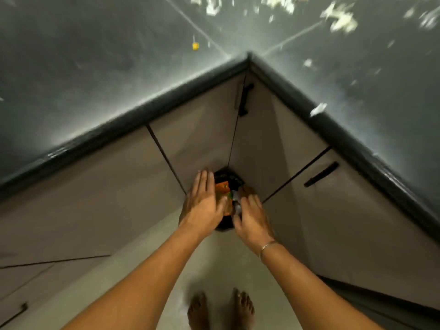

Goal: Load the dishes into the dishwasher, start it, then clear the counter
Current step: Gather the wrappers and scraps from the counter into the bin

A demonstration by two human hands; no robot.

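Two hands over one black bin (225, 175) on the floor, at the corner where the cabinets (195, 129) meet. On the left hand (204, 203) grip is apart, fingers straight, beside one orange wrapper (222, 188) in the bin. On the right hand (253, 219) fingers curl at one silvery scrap (235, 197); can't tell if grip is clamped. Worktop (95, 67): one yellow bit (195, 45), many white scraps (342, 17) far right. Three black handles (245, 98) visible.

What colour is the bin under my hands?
The bin is black, seen in the head view.
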